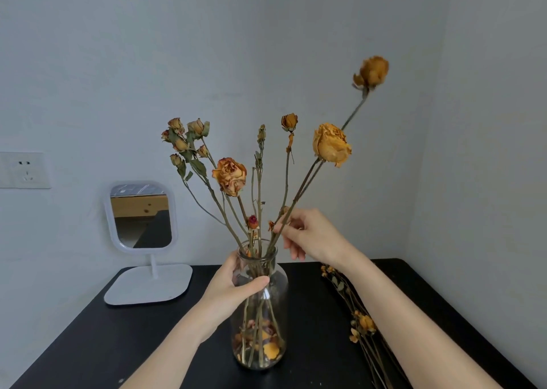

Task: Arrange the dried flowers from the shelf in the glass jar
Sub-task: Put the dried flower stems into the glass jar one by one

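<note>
A clear glass jar point(273, 338) stands on the black table point(118, 335) in the middle of the view. Several dried roses stand in it, among them an orange bloom point(230, 176) at the left and a bigger yellow bloom point(331, 144) at the right. Loose petals lie on the jar's bottom. My left hand point(236, 285) grips the jar's neck and shoulder. My right hand point(310, 234) pinches a long stem just above the jar's mouth; that stem leans right and carries a blurred yellow rose point(373, 70) at its top.
More dried flowers point(359, 323) lie flat on the table to the right of the jar, under my right forearm. A white stand mirror point(142, 217) sits at the back left. A wall socket point(25, 169) is on the left wall.
</note>
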